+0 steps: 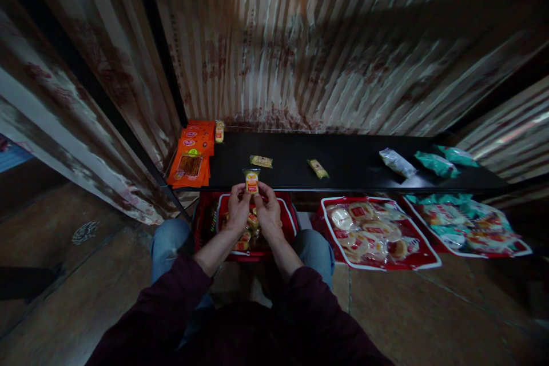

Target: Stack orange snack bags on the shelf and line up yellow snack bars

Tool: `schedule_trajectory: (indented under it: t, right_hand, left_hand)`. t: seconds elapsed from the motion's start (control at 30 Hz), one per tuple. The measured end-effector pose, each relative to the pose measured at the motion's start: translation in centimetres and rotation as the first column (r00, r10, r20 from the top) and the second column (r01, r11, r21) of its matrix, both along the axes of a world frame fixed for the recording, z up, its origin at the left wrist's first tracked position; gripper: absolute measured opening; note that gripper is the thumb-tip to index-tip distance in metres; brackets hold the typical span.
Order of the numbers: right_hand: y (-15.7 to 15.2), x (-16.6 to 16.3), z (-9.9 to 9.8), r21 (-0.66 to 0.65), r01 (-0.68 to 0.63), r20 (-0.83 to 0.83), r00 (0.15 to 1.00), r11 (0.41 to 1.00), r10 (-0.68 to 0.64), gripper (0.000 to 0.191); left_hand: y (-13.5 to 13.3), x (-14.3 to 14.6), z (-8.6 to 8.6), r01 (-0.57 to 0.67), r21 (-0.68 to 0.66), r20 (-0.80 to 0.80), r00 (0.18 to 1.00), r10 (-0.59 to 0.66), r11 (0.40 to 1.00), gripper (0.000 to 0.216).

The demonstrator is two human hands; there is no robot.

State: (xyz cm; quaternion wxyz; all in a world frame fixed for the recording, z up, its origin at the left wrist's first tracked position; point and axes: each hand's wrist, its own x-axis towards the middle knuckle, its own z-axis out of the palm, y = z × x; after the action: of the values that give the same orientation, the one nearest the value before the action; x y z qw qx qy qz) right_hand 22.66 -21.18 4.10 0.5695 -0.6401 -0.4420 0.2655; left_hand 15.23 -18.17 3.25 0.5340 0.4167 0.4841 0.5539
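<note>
Packet [251, 182]; shelf edge [360, 189] near (roomy beyond)

Single head-worn camera faces forward and down, at close range over the left hand [237, 209] and right hand [268, 214], toward shelf [354, 160] and curtain [274, 40].

I hold one small snack packet [251, 180] up in front of me, its lower part pinched between the fingers of my left hand [238, 206] and my right hand [269, 213]. It stands upright, long sides vertical, with its printed face turned toward me. The wrapper is narrow and shiny, ending at the top in a flat, see-through strip wider than it is tall. Under that I see yellow, then an orange and red label with lettering too small to read. In this dim light the wrapper seems sealed, though I can't swear to it.
</note>
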Motion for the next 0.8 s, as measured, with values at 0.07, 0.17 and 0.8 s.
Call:
schedule_trajectory:
  t: [0.07,0.17,0.8]
  right_hand:
    - [0.02,0.0,-0.08,0.007,0.002,-0.003,1.0,1.0,-0.002,0.033]
    - [0.09,-0.02,-0.26,0.009,-0.004,-0.022,1.0,1.0,0.004,0.033]
    - [0.19,0.03,-0.22,0.018,-0.001,-0.029,1.0,1.0,0.002,0.033]
  left_hand:
    - [0.0,-0.01,0.09,0.005,0.002,0.0,1.0,-0.005,1.0,0.016]
    - [0.04,-0.01,0.11,0.004,-0.012,0.002,1.0,-0.004,1.0,0.015]
    - [0.08,0.1,0.07,-0.002,-0.004,0.017,1.0,0.002,1.0,0.015]
